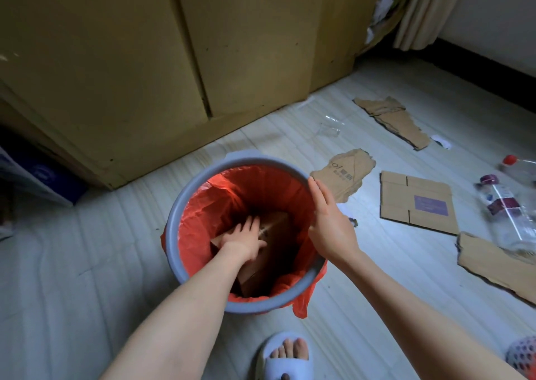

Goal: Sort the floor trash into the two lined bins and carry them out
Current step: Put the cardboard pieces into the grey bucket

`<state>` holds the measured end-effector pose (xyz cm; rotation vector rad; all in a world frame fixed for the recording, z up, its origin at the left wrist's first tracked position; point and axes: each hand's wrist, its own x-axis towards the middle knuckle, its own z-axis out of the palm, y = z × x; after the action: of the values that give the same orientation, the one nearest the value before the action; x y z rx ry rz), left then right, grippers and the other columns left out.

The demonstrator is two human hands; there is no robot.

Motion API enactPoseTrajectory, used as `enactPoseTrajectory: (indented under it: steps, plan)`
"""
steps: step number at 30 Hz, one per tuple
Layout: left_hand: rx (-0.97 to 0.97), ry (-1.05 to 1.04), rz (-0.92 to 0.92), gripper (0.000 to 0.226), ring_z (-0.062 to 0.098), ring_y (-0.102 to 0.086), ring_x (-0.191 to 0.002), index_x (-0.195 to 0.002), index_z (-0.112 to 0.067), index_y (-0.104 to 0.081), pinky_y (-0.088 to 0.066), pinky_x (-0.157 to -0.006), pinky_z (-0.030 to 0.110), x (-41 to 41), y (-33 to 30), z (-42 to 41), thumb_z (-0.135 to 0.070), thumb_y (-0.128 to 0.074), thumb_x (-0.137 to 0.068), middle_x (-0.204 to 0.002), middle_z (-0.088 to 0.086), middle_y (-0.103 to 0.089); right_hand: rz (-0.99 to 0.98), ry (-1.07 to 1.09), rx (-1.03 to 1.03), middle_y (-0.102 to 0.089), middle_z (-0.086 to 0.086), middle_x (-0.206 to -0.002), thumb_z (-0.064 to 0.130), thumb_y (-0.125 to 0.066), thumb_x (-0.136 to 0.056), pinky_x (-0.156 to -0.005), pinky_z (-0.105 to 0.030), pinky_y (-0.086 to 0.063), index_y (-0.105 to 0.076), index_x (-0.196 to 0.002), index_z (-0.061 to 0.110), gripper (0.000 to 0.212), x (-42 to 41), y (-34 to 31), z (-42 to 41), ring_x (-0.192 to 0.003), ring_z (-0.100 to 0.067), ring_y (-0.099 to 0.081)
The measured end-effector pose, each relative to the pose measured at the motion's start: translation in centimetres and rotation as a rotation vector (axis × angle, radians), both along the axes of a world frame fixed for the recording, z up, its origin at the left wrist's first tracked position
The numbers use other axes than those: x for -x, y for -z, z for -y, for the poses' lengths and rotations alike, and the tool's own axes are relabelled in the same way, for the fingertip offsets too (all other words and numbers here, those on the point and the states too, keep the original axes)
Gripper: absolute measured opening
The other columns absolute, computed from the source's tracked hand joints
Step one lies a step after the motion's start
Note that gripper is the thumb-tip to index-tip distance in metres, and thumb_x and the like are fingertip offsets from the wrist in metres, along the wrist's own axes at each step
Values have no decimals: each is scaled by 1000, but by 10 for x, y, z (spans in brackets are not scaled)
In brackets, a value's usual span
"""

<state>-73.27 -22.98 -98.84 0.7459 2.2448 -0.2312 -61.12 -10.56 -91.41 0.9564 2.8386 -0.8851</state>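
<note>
Red liner [203, 205] in grey bin [174, 214], floor centre. Left hand [243, 239] deep inside, fingers spread flat on cardboard [275, 228], pressing, apparently not gripping. Right hand [327, 220] on bin's right rim, fingers straight. Cardboard scraps [417, 202] and bottles [504, 208] lie toward floor's right edge.

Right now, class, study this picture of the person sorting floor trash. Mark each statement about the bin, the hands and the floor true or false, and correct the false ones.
1. The grey bin has a red liner. True.
2. The left hand presses on cardboard inside the bin. True.
3. The right hand holds a plastic bottle. False: it rests at the bin's rim; the clear bottle lies on the floor.
4. All cardboard is already binned. False: the flattened box and torn pieces remain on the floor.
</note>
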Motion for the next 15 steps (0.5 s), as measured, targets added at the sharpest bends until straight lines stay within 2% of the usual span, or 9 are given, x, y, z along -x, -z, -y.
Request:
enactPoseTrajectory:
  steps: [2, 6, 10, 15]
  plan:
    - [5, -71, 21, 67, 26, -12, -146, -149, -23, 7, -19, -114, 53, 6, 6, 1, -42, -32, -99, -159, 0, 5, 0, -14, -11, -4, 11, -158, -7, -39, -77, -61, -32, -43, -7, -151, 28, 88, 0, 0, -1, -102, -31, -59]
    - [85, -124, -40, 67, 34, -28, -139, -149, -23, 5, -28, -111, 49, 13, 13, -1, -42, -34, -98, -157, 10, -3, 1, -5, -14, -3, 12, -158, -7, -39, -77, -64, -33, -47, -6, -151, 29, 89, 0, 2, -1, -105, -31, -58]
    - [72, -133, -108, 62, 32, -28, -138, -150, -22, -2, -28, -110, 44, 13, 21, 0, -44, -29, -99, -156, 8, -9, -22, -9, -20, -4, 12, -158, -6, -40, -76, -68, -36, -49, -6, -151, 29, 89, 2, 5, -2, -108, -32, -58]
    - [-27, -97, -99, 53, 31, -28, -137, -147, -17, -14, -27, -109, 45, 5, 4, -1, -31, -32, -99, -151, 9, -23, -71, 19, -26, -12, 10, -157, -1, -39, -84, -70, -35, -48, -12, -150, 29, 78, 4, 6, -2, -110, -30, -56]
